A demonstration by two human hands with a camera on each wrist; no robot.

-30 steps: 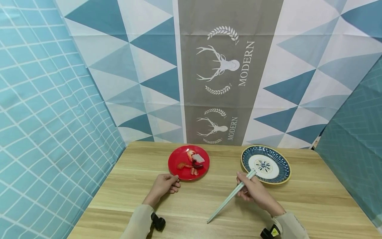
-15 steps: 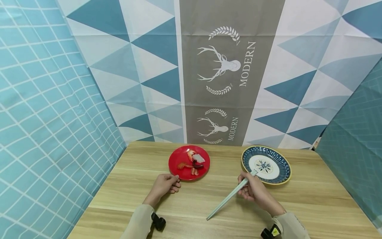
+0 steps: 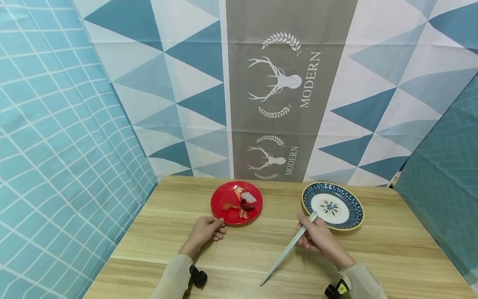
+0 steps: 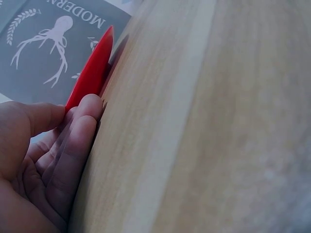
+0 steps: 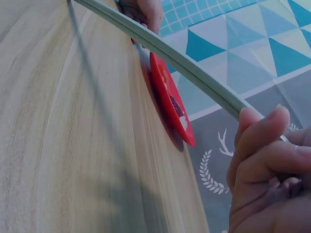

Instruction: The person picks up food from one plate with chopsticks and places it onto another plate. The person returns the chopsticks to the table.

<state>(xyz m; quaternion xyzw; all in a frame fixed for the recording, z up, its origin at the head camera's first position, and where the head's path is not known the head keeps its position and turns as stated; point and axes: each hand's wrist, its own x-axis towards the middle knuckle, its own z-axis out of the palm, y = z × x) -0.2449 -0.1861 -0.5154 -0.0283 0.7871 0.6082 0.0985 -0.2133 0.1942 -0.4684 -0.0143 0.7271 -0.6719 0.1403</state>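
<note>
My left hand pinches the near left rim of a red plate, thumb at the edge and fingers beneath it in the left wrist view. Several small food pieces lie on the plate: a white piece, a dark curled piece, an orange-brown piece and others. A pair of pale green chopsticks is gripped by my right hand. Held together, they slant toward the front left, their thin ends low near the table. In the right wrist view the chopsticks cross above the wooden surface.
Just beyond my right hand stands a blue-and-white patterned dish with a yellowish rim. A wooden table bears everything. Behind it hangs a patterned cloth, with blue tiled-print sheets along the left side and the right.
The chopsticks' thin ends swing slightly up and left, then back down toward me, as my right hand shifts a little. The left hand and red plate stay in place.
</note>
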